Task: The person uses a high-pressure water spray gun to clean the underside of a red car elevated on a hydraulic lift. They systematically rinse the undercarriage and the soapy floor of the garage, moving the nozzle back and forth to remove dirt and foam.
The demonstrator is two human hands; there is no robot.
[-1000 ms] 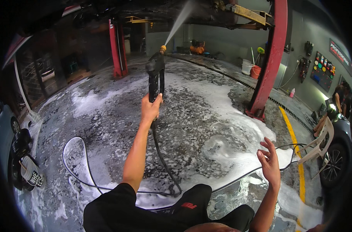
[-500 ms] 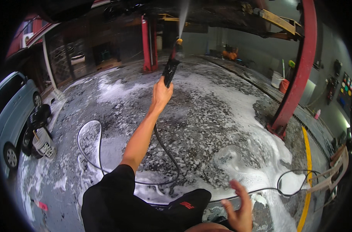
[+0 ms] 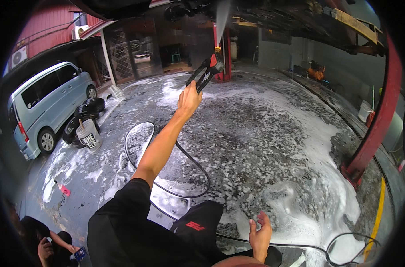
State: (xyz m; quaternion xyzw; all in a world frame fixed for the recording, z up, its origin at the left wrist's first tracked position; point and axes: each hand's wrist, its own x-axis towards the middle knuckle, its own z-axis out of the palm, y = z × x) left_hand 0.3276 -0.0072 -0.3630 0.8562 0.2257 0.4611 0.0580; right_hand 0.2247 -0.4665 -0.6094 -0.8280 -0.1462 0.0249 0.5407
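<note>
Reaching out ahead, my left hand (image 3: 189, 99) is wrapped round the black grip of a pressure washer gun (image 3: 210, 70). From its yellow-tipped nozzle a jet of water spray (image 3: 222, 23) shoots up toward the dark underside of a raised vehicle (image 3: 282, 27). A black hose (image 3: 208, 180) loops over the foamy floor beneath my left forearm. Low in front of me, my right hand (image 3: 260, 236) holds nothing, its fingers loosely bent and apart. White foam (image 3: 296, 218) lies on the floor beyond it.
Red lift posts (image 3: 375, 127) stand at the right and far middle. To the left are a light blue van (image 3: 56, 99), black tyres (image 3: 88, 111), a white bucket (image 3: 89, 135) and a pink bottle (image 3: 63, 189). Another person (image 3: 40, 242) is low at the left edge, holding a blue item.
The view has turned left, bringing the whole van and the other person in. The gun is now tilted more to the right and still spraying. My right hand remains low and open.
</note>
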